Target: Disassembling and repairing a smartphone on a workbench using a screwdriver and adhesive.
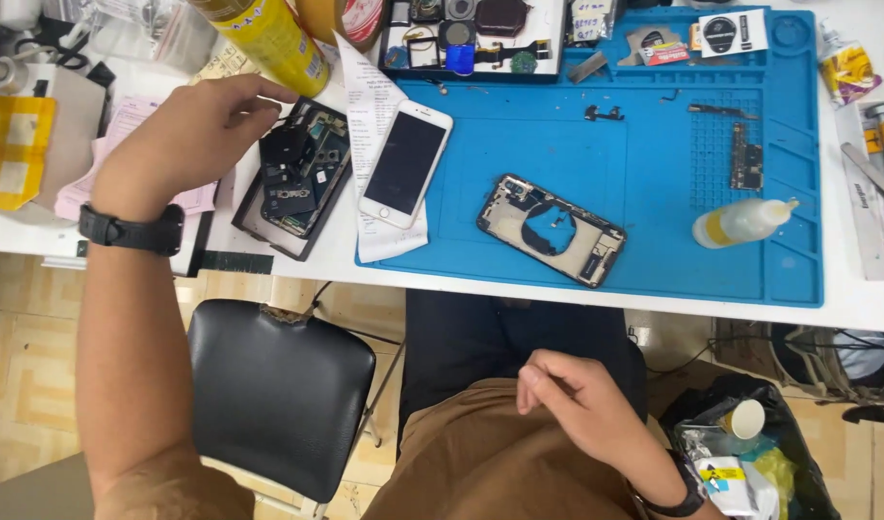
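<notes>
Reaching over the left part of the worktop (pixel 297 270), the left hand (pixel 186 140) hovers with its fingers curled loosely, their tips just above the far left corner of an opened dark phone (pixel 297 178) whose boards and black parts lie exposed; whether the fingertips touch it or pinch anything cannot be told. A black watch (pixel 133 231) sits on that wrist. The right hand (pixel 577 404) rests low and near, on the lap over brown cloth, its fingers folded together into a loose fist with nothing visibly held. Just right of the opened dark phone lies a white phone (pixel 405 164) face up with a dark screen, resting on a white paper slip at the left edge of a blue mat (pixel 654 193). Near the middle of the mat lies a stripped phone frame (pixel 552 229), tilted, well apart from both hands. Farther right on the mat, a small clear bottle (pixel 740 222) with a yellow band lies on its side, and a narrow circuit board (pixel 746 157) sits beyond it. A yellow can (pixel 268 39) stands at the far edge, just beyond the left hand. A black chair seat (pixel 278 395) shows below the worktop on the left.
</notes>
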